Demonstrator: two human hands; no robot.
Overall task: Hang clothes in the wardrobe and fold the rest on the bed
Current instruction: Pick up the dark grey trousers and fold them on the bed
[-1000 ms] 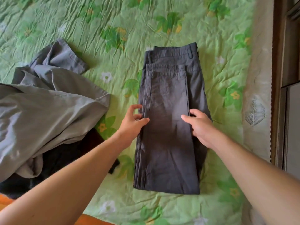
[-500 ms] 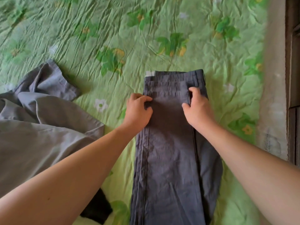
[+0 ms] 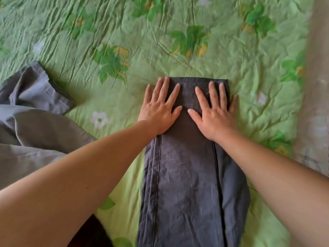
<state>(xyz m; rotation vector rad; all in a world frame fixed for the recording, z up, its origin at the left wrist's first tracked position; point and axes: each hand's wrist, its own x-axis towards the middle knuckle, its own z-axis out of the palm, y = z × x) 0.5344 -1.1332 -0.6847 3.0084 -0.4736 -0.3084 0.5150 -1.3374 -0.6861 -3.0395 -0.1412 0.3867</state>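
The folded trousers (image 3: 192, 175) lay lengthwise on the bed (image 3: 195, 50), nearer its right edge. The left hand (image 3: 160, 111) and right hand (image 3: 215, 113) rested flat on their far end, fingers spread. A grey garment (image 3: 35, 139) lay crumpled toward the left edge, apart from the trousers.

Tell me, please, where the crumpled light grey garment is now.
Head view: the light grey garment lies far left on the green floral bedspread, left of the folded dark grey trousers.
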